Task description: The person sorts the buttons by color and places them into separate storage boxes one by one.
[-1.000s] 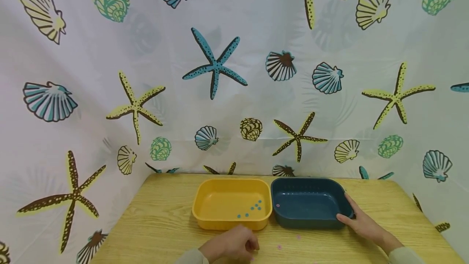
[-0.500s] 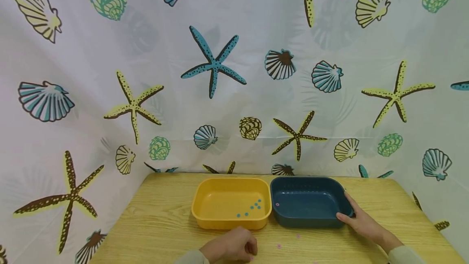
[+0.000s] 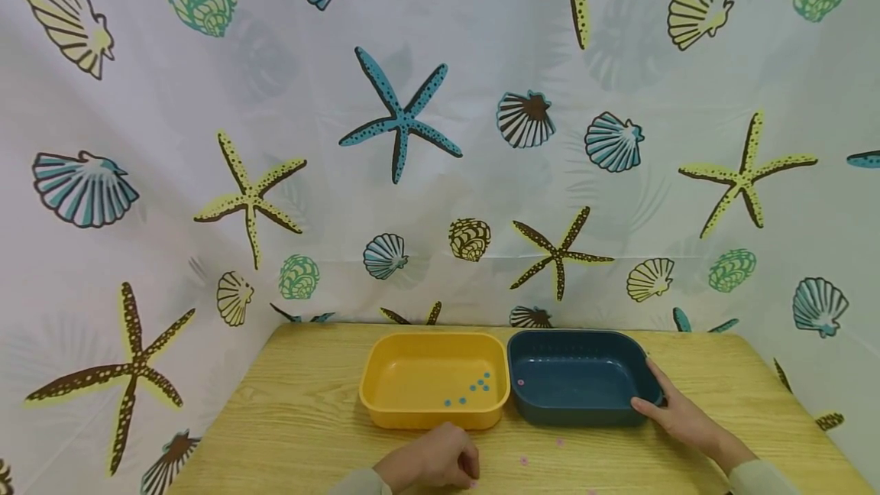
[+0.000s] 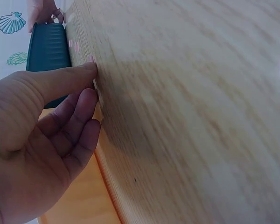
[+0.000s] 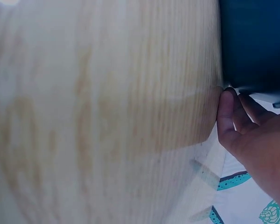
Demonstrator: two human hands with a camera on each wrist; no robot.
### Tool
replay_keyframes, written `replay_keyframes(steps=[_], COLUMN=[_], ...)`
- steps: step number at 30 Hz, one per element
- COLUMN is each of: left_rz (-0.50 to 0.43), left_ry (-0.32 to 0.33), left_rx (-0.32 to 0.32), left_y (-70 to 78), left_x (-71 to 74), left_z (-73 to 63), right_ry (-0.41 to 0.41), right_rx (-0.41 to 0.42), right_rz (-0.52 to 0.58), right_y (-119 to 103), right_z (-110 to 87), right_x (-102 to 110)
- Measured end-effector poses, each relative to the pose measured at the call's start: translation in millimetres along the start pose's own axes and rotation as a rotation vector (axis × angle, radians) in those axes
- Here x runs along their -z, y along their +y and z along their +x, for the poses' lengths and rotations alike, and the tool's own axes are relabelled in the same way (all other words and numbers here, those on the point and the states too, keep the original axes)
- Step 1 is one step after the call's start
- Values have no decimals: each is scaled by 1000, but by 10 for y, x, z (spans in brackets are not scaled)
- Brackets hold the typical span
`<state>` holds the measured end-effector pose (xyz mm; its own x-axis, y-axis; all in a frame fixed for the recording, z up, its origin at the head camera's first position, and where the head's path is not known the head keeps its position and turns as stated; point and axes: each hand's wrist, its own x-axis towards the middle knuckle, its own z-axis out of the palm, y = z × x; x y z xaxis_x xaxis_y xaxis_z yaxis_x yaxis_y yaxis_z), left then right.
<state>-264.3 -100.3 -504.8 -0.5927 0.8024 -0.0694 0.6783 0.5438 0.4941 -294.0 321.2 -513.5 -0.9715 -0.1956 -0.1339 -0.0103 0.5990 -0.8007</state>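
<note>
Low over the tabletop near the front edge, my left hand (image 3: 436, 458) has its fingers curled and thumb and fingertips down at a small pink button (image 3: 473, 484). The left wrist view has that button (image 4: 91, 59) beside the thumb tip, with the index finger hidden behind the thumb. My right hand (image 3: 684, 418) grips the right end of a dark blue bin (image 3: 577, 417), thumb at the front corner and fingers along the side. One pink button (image 3: 520, 383) lies in that bin. Left of it stands a yellow bin (image 3: 433, 420), with several blue buttons (image 3: 480, 383) inside.
More pink buttons (image 3: 524, 461) lie on the wooden table (image 3: 296, 396) in front of the bins, one of them at the bottom edge of the head view. A curtain (image 3: 440, 189) printed with shells and starfish surrounds the table at the back and sides.
My left hand has shifted slightly left, its fingers drawing in beside the pink button, which stays where it was. The right hand keeps its hold on the blue bin.
</note>
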Motion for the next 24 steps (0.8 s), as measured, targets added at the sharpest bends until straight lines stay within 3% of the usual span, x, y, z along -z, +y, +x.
replay_keyframes(steps=[24], left_rz=[-2], left_ry=[-35], left_rx=[26], left_y=[38], left_x=[-14], left_z=[24], right_ry=[10], right_rx=[-7], right_rz=[-40], right_y=[-1], right_z=[16], right_x=[-2])
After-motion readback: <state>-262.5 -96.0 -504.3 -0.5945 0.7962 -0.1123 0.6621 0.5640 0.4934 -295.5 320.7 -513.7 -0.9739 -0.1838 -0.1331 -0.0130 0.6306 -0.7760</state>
